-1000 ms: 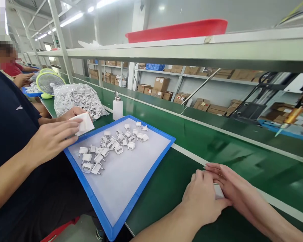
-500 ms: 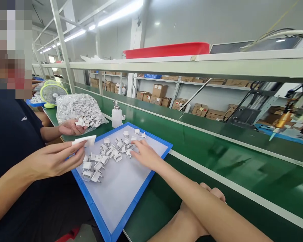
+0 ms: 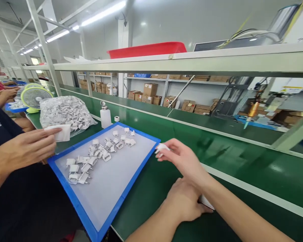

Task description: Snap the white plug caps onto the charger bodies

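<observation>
My right hand (image 3: 181, 157) pinches a small white plug piece (image 3: 163, 148) just past the right rim of a blue-edged tray (image 3: 131, 183). Below it, my left hand (image 3: 185, 199) curls over the green worktop, closed on a white flat-edged object (image 3: 206, 202); most of that object is hidden by my hand and right forearm. Several white plug pieces with two metal pins (image 3: 99, 153) lie scattered on the tray's pale sheet. At the left, a co-worker's hand (image 3: 31, 146) holds a folded white cloth (image 3: 63, 132) beside the tray.
A clear bag of white parts (image 3: 68, 112) lies behind the tray, near a white pump bottle (image 3: 105, 116) and a green fan (image 3: 36, 97). A shelf (image 3: 166, 62) with a red bin (image 3: 147, 50) runs above. An orange-barrelled dispenser (image 3: 253, 110) hangs at right.
My right hand has lifted a plug piece from the tray and drawn it right, over the rim. My left hand now shows more fully. The view has turned right.
</observation>
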A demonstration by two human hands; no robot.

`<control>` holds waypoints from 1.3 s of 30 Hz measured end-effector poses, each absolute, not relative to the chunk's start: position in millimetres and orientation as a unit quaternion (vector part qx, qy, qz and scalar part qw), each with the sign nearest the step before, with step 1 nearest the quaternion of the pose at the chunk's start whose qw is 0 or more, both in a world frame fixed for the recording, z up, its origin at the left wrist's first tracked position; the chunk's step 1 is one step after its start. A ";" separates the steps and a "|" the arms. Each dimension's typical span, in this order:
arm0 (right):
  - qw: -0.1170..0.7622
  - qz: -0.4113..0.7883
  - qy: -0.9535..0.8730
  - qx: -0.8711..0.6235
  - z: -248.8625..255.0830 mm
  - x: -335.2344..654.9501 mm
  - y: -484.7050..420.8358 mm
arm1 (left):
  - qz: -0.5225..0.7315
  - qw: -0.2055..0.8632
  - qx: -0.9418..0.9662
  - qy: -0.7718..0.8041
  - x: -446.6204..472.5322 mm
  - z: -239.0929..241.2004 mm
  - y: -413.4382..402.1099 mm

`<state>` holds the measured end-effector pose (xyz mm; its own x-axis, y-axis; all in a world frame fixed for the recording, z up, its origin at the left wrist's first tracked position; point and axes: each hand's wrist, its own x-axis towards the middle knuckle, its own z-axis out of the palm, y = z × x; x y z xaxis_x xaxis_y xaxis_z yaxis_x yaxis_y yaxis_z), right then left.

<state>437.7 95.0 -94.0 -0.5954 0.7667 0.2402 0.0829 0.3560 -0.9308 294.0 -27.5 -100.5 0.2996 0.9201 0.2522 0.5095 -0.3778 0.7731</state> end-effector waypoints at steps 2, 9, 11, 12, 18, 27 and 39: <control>0.410 0.512 -0.678 -0.332 -91.9 486.2 89.6 | 0.353 0.304 0.756 0.460 357.6 -128.0 3.8; 0.493 0.457 -0.582 -0.457 -144.0 607.2 85.4 | 0.390 0.304 0.721 0.485 410.4 -182.4 30.2; 0.494 0.441 -0.585 -0.468 -161.4 616.5 83.8 | 0.380 0.309 0.725 0.484 409.1 -183.8 27.6; 0.490 0.440 -0.589 -0.468 -167.7 617.3 82.8 | 0.379 0.312 0.724 0.485 409.4 -183.8 26.6; 0.452 0.446 -0.636 -0.438 -176.5 604.3 72.0 | 0.394 0.337 0.700 0.491 415.1 -183.7 24.0; 0.417 0.361 -0.723 -0.417 -149.2 614.9 54.2 | 0.395 0.394 0.658 0.506 415.9 -180.7 21.5; 0.158 0.173 -0.895 -0.380 -121.5 605.2 34.7 | 0.371 0.395 0.676 0.499 417.1 -176.2 19.4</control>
